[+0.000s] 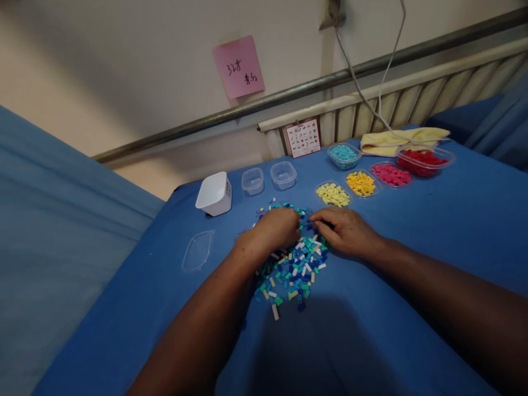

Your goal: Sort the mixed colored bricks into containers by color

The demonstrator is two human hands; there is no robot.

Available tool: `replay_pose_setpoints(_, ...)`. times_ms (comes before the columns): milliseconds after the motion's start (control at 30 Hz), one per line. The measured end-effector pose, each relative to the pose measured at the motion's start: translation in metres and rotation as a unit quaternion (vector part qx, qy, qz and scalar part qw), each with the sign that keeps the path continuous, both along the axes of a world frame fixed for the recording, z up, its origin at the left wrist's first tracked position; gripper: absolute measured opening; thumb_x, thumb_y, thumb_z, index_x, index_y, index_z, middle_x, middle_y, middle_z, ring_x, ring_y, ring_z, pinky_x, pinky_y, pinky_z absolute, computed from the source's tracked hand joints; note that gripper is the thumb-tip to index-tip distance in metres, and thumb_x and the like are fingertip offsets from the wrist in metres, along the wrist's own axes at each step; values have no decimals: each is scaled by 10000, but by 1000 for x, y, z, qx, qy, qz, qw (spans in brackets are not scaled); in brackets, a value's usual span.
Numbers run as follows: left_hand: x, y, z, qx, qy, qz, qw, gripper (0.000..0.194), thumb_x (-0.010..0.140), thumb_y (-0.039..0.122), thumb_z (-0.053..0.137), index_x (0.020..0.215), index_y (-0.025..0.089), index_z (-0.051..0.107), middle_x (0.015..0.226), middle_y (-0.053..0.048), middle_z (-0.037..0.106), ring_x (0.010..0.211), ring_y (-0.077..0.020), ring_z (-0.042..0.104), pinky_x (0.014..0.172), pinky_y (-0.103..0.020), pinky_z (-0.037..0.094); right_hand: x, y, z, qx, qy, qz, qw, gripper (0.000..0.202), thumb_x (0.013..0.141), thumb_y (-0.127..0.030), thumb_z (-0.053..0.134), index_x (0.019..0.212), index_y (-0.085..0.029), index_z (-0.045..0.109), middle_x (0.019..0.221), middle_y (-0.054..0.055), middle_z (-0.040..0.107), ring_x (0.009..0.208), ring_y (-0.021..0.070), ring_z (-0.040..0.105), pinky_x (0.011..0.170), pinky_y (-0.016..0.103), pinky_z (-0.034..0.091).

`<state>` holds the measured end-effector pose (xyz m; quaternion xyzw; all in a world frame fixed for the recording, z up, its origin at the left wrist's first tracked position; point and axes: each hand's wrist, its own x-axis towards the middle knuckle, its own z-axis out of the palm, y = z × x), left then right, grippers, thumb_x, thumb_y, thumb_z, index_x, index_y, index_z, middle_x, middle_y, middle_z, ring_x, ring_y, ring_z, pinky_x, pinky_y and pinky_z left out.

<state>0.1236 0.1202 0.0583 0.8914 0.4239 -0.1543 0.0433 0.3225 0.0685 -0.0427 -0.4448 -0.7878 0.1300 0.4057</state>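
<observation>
Head view: my left hand curls over bricks on blue cloth; my right hand bends at their edge. Can't tell how open, or what they hold. I'm likely picking; next needs tiny pinches.

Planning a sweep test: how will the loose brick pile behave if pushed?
The brick pile will probably scatter rather than slide as one, since its small pieces lie loose. Single bricks look stiff and likely light, being small and plastic-looking. Their blocky sides suggest sliding rather than rolling.
</observation>
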Motion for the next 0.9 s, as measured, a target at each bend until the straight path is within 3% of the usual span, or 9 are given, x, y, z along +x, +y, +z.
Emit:
replay_pose_setpoints(200, 11, 19, -2, 1, -110, 11, 994, 280, 994, 249, 559, 998, 153, 822, 1001, -133, 817, 819, -234, 720, 740, -309, 504, -3, -2, 3, 35, -35, 31, 998, 182, 1038, -195, 613, 1114, -205, 778, 1011, 83, 810, 934, 249, 746, 846, 359, 533)
replay_pose_setpoints(433, 66, 47, -15, 1, -202, -32, 979, 286, 1002, 195, 545, 1036, 127, 821, 1002, -127, 821, 805, -213, 700, 770, -302, 512, -3, -1, 2, 30, -28, 37, 998, 141, 1044, -226, 621, 1043, -212, 761, 926, 57, 797, 854, 227, 722, 784, 343, 507)
replay_pose_setpoints(567, 86, 58, -22, -16, -239, -54, 969, 299, 973, 156, 558, 1104, 134, 826, 1086, -113, 831, 905, -219, 730, 815, -296, 532, -3, -2, 3, 19, -21, 39, 999, 157, 1045, -232, 614, 1044, -211, 769, 924, 55, 807, 834, 221, 731, 773, 342, 511)
replay_pose_setpoints(667, 79, 65, -22, -21, -271, -48, 961, 328, 951, 143, 569, 1154, 147, 825, 1128, -93, 833, 958, -217, 739, 848, -290, 544, -2, -1, 5, 3, 11, 33, 999, 161, 1035, -231, 617, 1048, -220, 777, 948, 51, 817, 850, 219, 747, 787, 340, 522)
replay_pose_setpoints(767, 53, 67, -18, -27, -283, -22, 959, 308, 940, 153, 584, 1129, 151, 828, 1073, -70, 835, 921, -207, 739, 806, -281, 534, 0, 2, 4, -33, 86, -13, 996, 161, 1022, -240, 623, 1043, -236, 783, 925, 25, 816, 829, 210, 748, 758, 329, 522)
replay_pose_setpoints(900, 13, 57, -15, -35, -203, 18, 978, 189, 929, 252, 668, 987, 177, 831, 952, -54, 826, 841, -206, 727, 716, -287, 483, 0, 8, 0, -67, 148, -74, 984, 166, 1008, -263, 623, 1016, -240, 788, 872, 4, 809, 773, 203, 735, 715, 322, 509)
